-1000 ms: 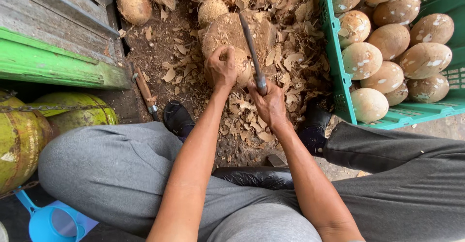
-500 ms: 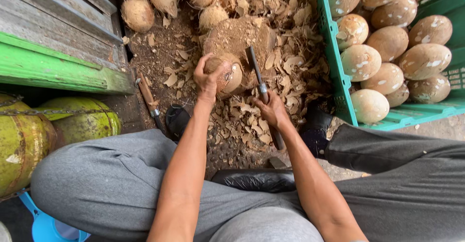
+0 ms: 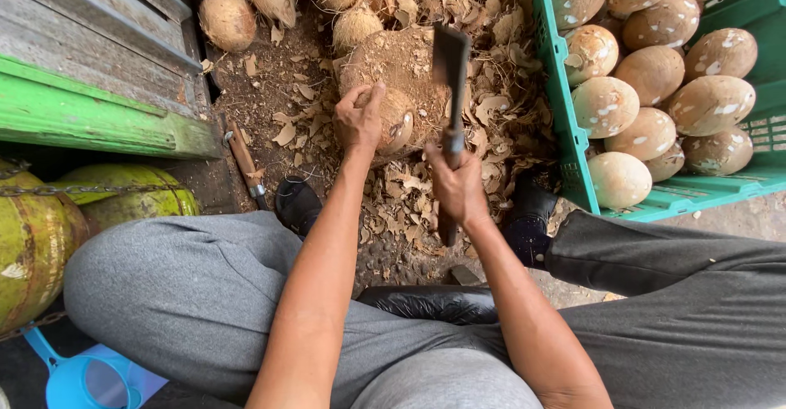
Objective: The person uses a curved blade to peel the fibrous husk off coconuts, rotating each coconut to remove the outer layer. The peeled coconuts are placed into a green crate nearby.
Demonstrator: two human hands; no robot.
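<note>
Two hands work one coconut point(image 3: 395, 122) on the stump point(image 3: 401, 65): the left hand point(image 3: 358, 121) clamps it in place, the right hand point(image 3: 455, 186) grips a raised cleaver point(image 3: 449, 81). Husk-trimming looks underway; the next chop needs fingers clear of the blade.

Coconut point(image 3: 395, 121) half behind left hand point(image 3: 357, 121)

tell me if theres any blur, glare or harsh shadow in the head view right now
Head view: light is soft and even, with no glare or hard shadows. The cleaver blade looks slightly smeared, while the left hand on the coconut, the right hand and the green crate stay sharp. Straight edges bow slightly toward the frame's borders.
</note>
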